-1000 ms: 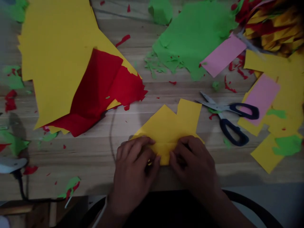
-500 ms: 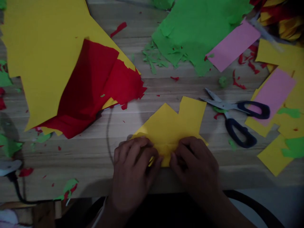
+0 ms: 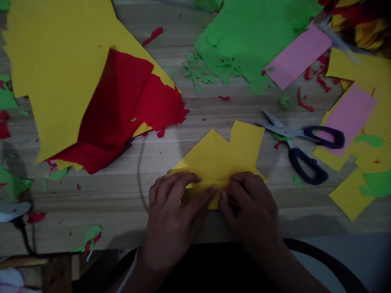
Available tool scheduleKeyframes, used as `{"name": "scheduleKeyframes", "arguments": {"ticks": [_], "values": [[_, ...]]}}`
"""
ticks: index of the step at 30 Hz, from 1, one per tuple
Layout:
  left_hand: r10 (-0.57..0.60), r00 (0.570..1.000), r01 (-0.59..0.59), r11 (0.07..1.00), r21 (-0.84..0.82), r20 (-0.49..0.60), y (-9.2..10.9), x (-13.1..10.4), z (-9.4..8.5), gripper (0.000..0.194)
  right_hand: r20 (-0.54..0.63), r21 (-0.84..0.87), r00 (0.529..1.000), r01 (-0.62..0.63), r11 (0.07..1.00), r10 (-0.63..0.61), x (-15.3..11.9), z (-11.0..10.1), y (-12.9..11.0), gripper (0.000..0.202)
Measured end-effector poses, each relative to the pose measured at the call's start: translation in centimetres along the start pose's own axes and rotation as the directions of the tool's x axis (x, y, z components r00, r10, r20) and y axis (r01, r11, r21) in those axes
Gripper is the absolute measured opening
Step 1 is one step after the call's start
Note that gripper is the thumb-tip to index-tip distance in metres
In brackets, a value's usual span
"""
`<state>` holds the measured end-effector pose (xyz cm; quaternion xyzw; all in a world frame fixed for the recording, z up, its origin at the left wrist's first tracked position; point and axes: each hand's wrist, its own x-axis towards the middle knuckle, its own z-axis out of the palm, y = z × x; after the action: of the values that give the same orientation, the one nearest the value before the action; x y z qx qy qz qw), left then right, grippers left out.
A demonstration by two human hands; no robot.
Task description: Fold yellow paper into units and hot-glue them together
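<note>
A yellow paper piece [image 3: 218, 156] with a notched upper edge lies at the table's front edge, a crease running across its lower part. On its lower left rests my left hand [image 3: 175, 219], the thumb and index finger apart on the paper. My right hand [image 3: 253, 207] has its fingers curled and pinched on the paper's lower right. Open-bladed scissors with dark blue handles [image 3: 308, 165] lie to the right of the paper.
A large yellow sheet [image 3: 58, 69] with crumpled red paper [image 3: 122, 106] covers the left. Torn green paper [image 3: 244, 44] and a pink strip [image 3: 297, 55] lie at the back. More yellow pieces [image 3: 351, 197] and another pink strip [image 3: 350, 118] are at right. A black cable [image 3: 26, 238] runs at lower left.
My left thumb and index finger have spread farther apart, the thumb reaching right over the paper. My right hand keeps its grip. The view has shifted slightly.
</note>
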<state>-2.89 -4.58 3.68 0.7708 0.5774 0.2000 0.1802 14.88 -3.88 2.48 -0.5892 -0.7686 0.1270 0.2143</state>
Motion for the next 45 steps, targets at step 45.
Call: {"name": "scheduleKeyframes", "arguments": {"ticks": [45], "values": [[-0.003, 1.0, 0.003, 1.0, 0.009, 0.023, -0.01, 0.15, 0.11, 0.033, -0.005, 0.006, 1.0, 0.003, 1.0, -0.003, 0.02, -0.06, -0.14, 0.017]]}}
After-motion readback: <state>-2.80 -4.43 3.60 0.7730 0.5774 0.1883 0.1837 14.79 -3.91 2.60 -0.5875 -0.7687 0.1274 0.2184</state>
